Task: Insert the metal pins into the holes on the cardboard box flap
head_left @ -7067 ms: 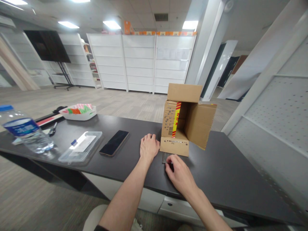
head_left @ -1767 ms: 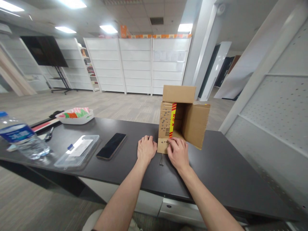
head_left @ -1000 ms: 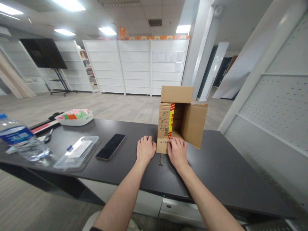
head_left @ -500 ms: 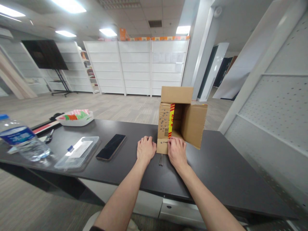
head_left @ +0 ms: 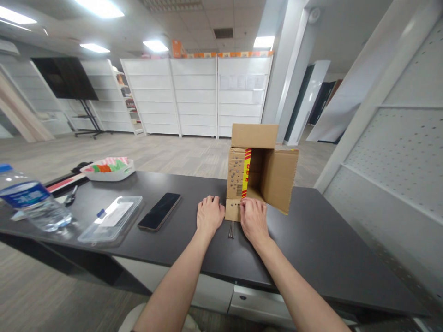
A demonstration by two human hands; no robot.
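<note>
A cardboard box [head_left: 273, 180] stands on the dark desk, its opening facing me, with flaps spread up, right and down. Several grey screw heads dot its left flap, beside a yellow and red tape strip [head_left: 246, 173]. My right hand [head_left: 254, 219] is at the bottom flap [head_left: 232, 212], near a row of small dark holes. Its fingers are pinched together; their tips and anything in them are hidden. My left hand [head_left: 210, 213] lies palm down on the desk, just left of that flap, holding nothing visible. A few thin metal screws [head_left: 231, 229] lie between my hands.
Left of my hands are a black phone [head_left: 159, 211], a clear plastic case [head_left: 110, 219] and a water bottle [head_left: 32, 203] lying tilted. Farther back sits a white tray [head_left: 110, 174] with colourful contents. A perforated white panel [head_left: 408, 152] borders the desk's right side.
My right hand has shifted very slightly left at the bottom flap. My left hand, the box and the screws look the same.
</note>
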